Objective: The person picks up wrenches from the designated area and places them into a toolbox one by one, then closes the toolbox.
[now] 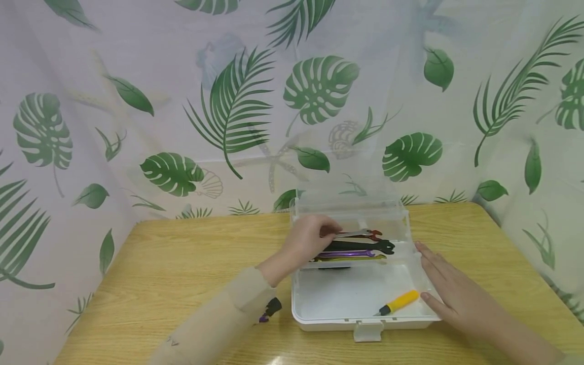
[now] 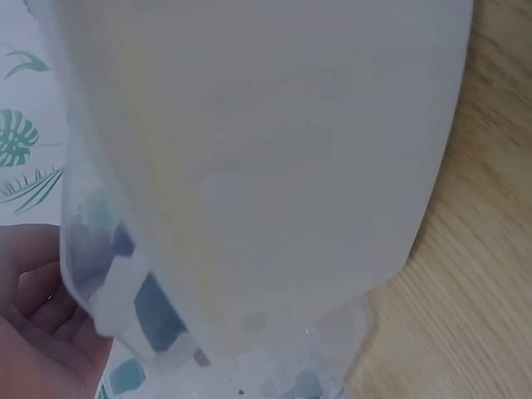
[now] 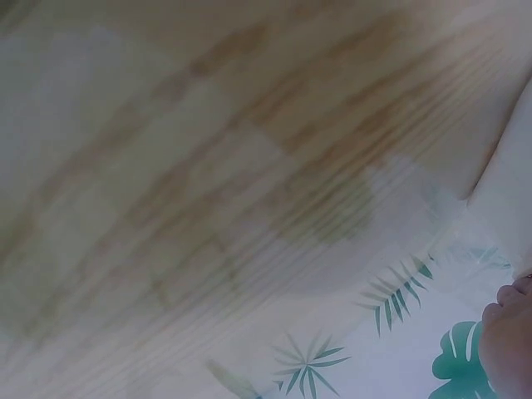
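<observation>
A white toolbox stands on the table with its clear lid raised. Over its upper tray, my left hand pinches a silver wrench between thumb and fingers. Right by it in the tray lie a red wrench, a black wrench, a purple wrench and a gold wrench. With fingers extended, my right hand rests along the box's right side. A yellow-handled tool with a black collar and thin tip lies in the lower compartment.
On the wooden table, a small black and purple object sits left of the box, partly hidden by my left sleeve. A leaf-printed curtain hangs behind the table. The box has a front latch.
</observation>
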`<state>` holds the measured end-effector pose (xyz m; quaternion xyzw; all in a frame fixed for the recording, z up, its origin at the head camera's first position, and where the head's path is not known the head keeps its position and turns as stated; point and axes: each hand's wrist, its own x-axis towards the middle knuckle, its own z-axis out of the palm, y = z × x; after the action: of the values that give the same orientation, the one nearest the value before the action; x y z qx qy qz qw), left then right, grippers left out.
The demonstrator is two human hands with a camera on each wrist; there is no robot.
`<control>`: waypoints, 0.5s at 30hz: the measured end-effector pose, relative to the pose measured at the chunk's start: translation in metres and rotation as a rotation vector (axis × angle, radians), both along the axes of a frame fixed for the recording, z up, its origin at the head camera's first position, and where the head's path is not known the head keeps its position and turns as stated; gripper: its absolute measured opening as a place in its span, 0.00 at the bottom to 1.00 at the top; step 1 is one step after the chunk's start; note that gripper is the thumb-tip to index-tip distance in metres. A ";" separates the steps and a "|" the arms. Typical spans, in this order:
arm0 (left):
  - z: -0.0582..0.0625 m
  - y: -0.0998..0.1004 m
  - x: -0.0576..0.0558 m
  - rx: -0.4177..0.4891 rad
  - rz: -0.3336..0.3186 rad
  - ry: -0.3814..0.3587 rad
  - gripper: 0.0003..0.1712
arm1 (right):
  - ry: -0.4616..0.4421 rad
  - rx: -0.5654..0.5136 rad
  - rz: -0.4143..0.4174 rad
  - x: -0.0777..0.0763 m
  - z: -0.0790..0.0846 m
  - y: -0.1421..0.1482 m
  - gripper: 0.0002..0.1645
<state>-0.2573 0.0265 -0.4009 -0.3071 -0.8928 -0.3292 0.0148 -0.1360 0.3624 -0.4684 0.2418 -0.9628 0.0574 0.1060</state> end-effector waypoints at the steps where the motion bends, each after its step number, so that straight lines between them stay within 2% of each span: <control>1: 0.001 -0.002 0.000 0.011 0.000 -0.004 0.10 | 0.007 -0.005 0.005 0.000 0.000 0.000 0.50; 8: 0.004 -0.021 -0.002 0.122 0.000 -0.071 0.08 | 0.006 -0.011 0.006 0.002 0.001 0.000 0.50; 15: -0.001 -0.038 -0.003 0.153 0.045 -0.040 0.07 | 0.033 -0.017 0.029 0.001 0.000 0.000 0.50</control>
<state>-0.2602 -0.0120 -0.4017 -0.2782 -0.8718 -0.4022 0.0279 -0.1349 0.3624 -0.4687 0.2557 -0.9568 0.0631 0.1231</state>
